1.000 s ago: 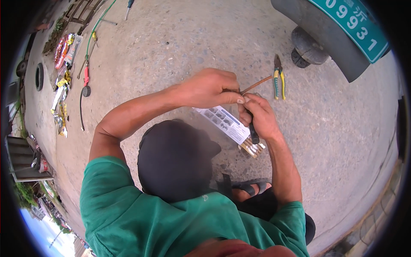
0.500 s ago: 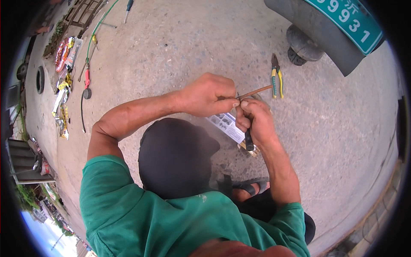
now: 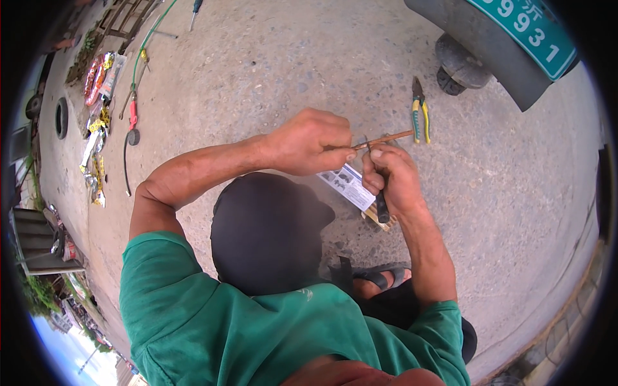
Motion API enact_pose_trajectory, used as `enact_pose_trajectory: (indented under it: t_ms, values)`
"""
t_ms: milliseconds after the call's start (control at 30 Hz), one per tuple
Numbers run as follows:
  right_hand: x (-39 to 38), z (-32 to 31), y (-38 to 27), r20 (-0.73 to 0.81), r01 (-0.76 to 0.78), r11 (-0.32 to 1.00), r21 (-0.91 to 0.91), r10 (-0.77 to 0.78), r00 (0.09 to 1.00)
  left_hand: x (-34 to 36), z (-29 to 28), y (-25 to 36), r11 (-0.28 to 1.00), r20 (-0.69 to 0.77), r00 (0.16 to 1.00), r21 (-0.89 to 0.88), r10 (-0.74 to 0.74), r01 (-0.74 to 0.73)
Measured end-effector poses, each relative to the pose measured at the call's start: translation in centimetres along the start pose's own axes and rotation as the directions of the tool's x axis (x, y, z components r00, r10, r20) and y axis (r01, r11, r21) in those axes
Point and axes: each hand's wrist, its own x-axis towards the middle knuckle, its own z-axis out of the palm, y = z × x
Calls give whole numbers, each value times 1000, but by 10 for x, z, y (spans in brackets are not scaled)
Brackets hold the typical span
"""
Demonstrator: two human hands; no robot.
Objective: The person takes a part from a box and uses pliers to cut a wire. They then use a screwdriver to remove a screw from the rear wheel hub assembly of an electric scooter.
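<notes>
My left hand (image 3: pixel 309 141) is closed on a thin brown strip (image 3: pixel 393 137), which extends rightward. My right hand (image 3: pixel 393 177) is closed on a black-handled tool (image 3: pixel 382 207), its thin metal tip crossing the strip just beside my left thumb. Below both hands lies a white printed packet (image 3: pixel 351 190) with several brown strips showing at its lower end. Pliers (image 3: pixel 420 116) with yellow-green handles lie on the ground to the upper right, near the strip's far end.
A vehicle's rear with a black mudguard (image 3: pixel 470 38) occupies the upper right. At left lie a hose with red fitting (image 3: pixel 133 116), torn wrappers (image 3: pixel 96 141), a screwdriver (image 3: pixel 195 9) and a tyre (image 3: pixel 62 119). A dark rounded shape (image 3: pixel 264 231) sits below my left arm.
Both hands have shifted a little, downward at first, then my right hand slightly right. More of the brown strip now extends right of the tool's tip, at a flatter angle.
</notes>
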Motion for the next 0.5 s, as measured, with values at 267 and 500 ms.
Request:
enact_pose_trajectory:
  t_ms: [267, 500]
  values:
    - [0, -4, 1, -3, 14, 1000, 0, -14, 1000, -2, -2, 3, 1000, 7, 1000, 10, 1, -2]
    - [-2, -7, -1, -27, 23, 1000, -10, -23, 999, -3, -3, 4, 999, 7, 1000, 38, 10, -10]
